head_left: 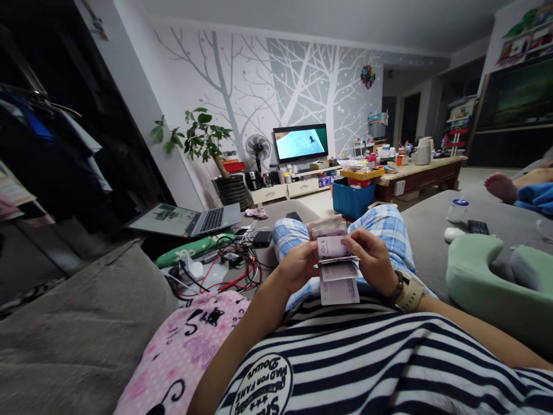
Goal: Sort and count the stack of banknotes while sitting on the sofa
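Pale purple banknotes [332, 248] are held up between my two hands, above my lap in blue checked trousers. My left hand [299, 266] pinches their left edge. The fingers of my right hand [372, 259] close on the upper right edge; a bracelet and a watch [408, 293] are on that wrist. More purple notes [339, 291] hang or lie lower down, against the striped shirt. Behind the held notes a thicker stack of banknotes [326, 226] rests between my legs. How many notes each hand grips is hidden.
On the sofa at left are an open laptop [185, 222], tangled cables [242, 259] and a pink blanket [190, 351]. A green neck pillow [479, 288], remote [478, 227] and lidded jar [457, 211] lie at right. Another person's foot [501, 187] rests beyond; a cluttered table [432, 169] stands ahead.
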The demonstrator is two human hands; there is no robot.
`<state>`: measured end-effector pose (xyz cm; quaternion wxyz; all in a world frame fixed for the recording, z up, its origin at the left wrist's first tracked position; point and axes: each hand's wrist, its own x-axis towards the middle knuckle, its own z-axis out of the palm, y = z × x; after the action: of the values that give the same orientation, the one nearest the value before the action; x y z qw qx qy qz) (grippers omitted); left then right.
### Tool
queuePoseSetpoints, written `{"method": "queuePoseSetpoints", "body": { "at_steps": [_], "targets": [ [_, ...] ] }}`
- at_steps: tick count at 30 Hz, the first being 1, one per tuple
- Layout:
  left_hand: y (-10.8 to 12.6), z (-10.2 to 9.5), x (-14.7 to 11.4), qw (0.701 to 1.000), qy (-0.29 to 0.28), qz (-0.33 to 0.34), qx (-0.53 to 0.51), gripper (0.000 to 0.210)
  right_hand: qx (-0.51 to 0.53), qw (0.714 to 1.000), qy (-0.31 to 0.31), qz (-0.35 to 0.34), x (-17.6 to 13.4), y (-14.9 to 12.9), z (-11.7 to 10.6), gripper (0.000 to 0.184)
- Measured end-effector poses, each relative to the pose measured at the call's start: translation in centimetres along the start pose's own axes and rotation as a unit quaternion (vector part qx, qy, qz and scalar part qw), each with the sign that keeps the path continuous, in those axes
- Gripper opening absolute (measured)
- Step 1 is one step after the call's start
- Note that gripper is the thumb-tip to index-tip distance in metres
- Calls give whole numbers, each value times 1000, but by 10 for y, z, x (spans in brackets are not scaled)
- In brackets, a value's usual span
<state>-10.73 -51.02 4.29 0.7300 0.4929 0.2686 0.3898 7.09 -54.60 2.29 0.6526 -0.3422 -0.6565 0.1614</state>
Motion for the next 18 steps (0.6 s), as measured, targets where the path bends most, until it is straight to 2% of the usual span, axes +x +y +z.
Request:
{"method": "queuePoseSetpoints", "body": {
  "at_steps": [6,11,18],
  "targets": [
    [3,-7,2,997,-60,-41,-41,37,11,1000,-9,1,0,-1,0,25],
    [0,-5,5,992,-84,-41,-83,38,15,1000,-5,1,1,0,0,25],
    [3,7,1,988,-78,-34,-128,40,15,1000,-4,3,2,-1,0,24]
  ]
}}
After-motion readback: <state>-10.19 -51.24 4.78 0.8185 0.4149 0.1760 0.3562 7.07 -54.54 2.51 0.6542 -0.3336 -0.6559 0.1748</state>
